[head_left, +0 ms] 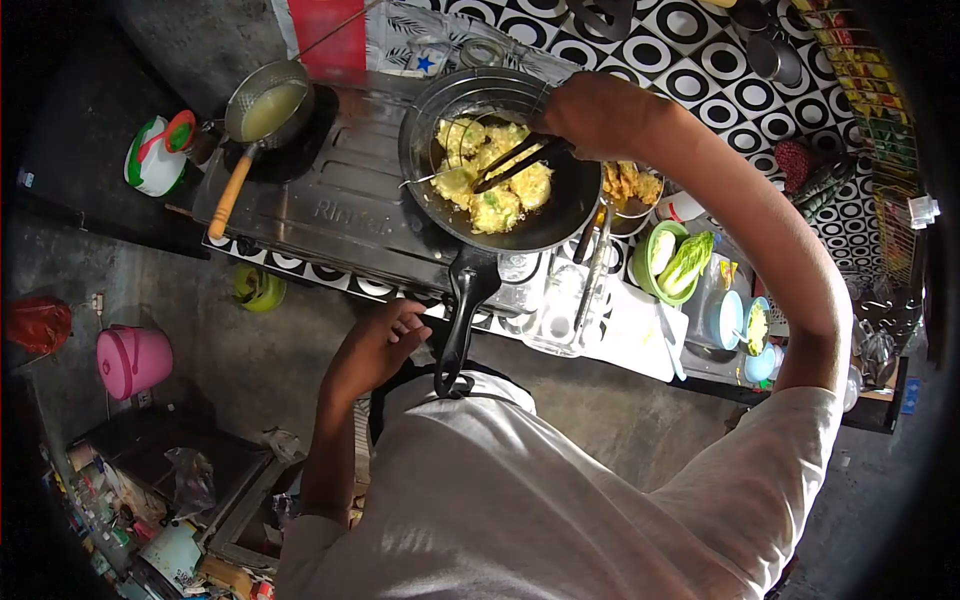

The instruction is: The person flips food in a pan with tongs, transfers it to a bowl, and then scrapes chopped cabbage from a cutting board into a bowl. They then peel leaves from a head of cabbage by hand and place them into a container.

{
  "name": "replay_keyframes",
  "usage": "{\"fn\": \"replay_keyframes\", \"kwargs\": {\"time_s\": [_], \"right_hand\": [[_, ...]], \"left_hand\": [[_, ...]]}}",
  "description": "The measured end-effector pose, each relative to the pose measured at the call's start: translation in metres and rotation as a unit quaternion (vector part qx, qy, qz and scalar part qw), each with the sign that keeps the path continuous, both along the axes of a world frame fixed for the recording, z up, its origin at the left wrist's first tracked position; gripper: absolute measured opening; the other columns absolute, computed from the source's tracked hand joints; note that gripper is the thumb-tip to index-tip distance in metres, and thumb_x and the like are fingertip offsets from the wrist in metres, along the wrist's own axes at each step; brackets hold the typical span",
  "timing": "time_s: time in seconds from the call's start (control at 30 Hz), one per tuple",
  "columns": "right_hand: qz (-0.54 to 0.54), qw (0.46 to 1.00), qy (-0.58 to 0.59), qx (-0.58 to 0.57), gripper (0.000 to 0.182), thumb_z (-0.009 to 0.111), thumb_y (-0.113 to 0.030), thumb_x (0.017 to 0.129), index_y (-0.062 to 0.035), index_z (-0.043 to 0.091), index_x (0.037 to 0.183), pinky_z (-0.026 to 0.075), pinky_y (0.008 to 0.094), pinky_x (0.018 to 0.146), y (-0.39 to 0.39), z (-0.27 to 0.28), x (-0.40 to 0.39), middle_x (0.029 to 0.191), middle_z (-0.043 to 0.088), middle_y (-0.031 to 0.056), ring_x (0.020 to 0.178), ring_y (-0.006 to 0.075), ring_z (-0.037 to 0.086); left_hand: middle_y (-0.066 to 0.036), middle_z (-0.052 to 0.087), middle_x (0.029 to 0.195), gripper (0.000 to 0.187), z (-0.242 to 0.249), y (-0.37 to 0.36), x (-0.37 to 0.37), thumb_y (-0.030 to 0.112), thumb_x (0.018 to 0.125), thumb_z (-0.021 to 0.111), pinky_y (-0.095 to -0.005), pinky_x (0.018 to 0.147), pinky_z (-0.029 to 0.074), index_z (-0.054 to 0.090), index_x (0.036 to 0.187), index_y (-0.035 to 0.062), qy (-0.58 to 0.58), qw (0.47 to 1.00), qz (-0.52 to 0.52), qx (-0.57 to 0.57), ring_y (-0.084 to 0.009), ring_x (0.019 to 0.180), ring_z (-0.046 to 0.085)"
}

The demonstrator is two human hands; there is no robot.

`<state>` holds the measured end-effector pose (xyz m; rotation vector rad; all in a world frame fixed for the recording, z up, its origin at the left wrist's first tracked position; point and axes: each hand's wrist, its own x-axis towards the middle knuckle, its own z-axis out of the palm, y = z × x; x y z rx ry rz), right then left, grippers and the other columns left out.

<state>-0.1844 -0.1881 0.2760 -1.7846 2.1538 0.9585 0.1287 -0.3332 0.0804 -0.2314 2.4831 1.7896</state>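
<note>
A black frying pan (575,215) sits on the steel stove (350,165), its black handle pointing toward my body. Yellow fritters (497,212) with green bits lie in it, and a wire rack (470,90) covers part of its far side. My right hand (590,117) is over the pan's right side, closed around dark tongs (520,165) whose tips touch the fritters. Near my waist, left of the pan handle, my left hand (380,345) hangs with fingers loosely bent and apart, holding nothing.
A saucepan (270,105) of pale liquid with a wooden handle stands on the left burner. Right of the pan are a bowl of browned fritters (632,188), a green bowl (665,262) of vegetables, a glass tray (560,320) and blue bowls (726,318). A pink bucket (135,360) is at left.
</note>
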Motion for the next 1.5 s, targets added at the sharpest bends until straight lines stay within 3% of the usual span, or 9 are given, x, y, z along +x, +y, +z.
{"fn": "replay_keyframes", "kwargs": {"time_s": [0.13,0.3,0.63,1.1,1.5], "right_hand": [[0.014,0.999,-0.013,-0.026,0.037,0.072,-0.011,0.073,-0.0097,0.069,0.109,0.056,0.0401,0.082,-0.007,-0.003,-0.002,0.094,0.070,0.0122,0.092,0.0314,0.068],[0.034,0.999,-0.001,-0.013,0.026,0.065,-0.007,0.075,-0.0090,0.070,0.101,0.057,0.0404,0.080,-0.026,0.002,0.008,0.093,0.070,0.0109,0.094,0.0304,0.068],[0.047,0.999,-0.002,-0.019,0.026,0.066,-0.005,0.074,-0.0076,0.070,0.100,0.057,0.0405,0.079,-0.035,-0.001,0.005,0.093,0.069,0.0108,0.094,0.0311,0.068],[0.086,0.996,0.000,-0.017,0.024,0.064,-0.004,0.073,-0.0080,0.070,0.096,0.057,0.0409,0.076,-0.037,-0.001,0.005,0.086,0.070,0.0111,0.088,0.0320,0.069],[0.030,0.999,-0.013,-0.015,0.025,0.073,-0.011,0.070,-0.0054,0.068,0.094,0.056,0.0409,0.081,-0.025,0.009,0.011,0.086,0.069,0.0136,0.087,0.0322,0.069]], "left_hand": [[-0.010,0.067,0.092,0.032,0.010,0.010,-0.011,0.022,0.090,0.071,-0.0317,0.070,0.050,0.060,0.116,0.0051,-0.069,0.997,-0.019,0.029,-0.0182,0.080,0.064],[-0.011,0.067,0.093,0.033,0.011,0.018,-0.015,0.020,0.091,0.069,-0.0311,0.072,0.051,0.059,0.117,0.0030,-0.044,0.998,-0.033,0.038,-0.0180,0.080,0.064],[-0.010,0.066,0.092,0.032,0.019,0.016,-0.017,0.016,0.092,0.068,-0.0300,0.072,0.051,0.058,0.118,0.0004,-0.062,0.995,-0.040,0.064,-0.0150,0.082,0.063],[-0.010,0.068,0.094,0.032,0.008,0.006,-0.014,0.021,0.092,0.068,-0.0296,0.069,0.050,0.059,0.118,0.0047,-0.065,0.996,-0.038,0.040,-0.0160,0.076,0.062],[-0.007,0.067,0.092,0.032,0.007,-0.003,-0.008,0.021,0.091,0.068,-0.0289,0.071,0.048,0.060,0.117,0.0039,-0.060,0.997,-0.020,0.041,-0.0153,0.079,0.062]]}}
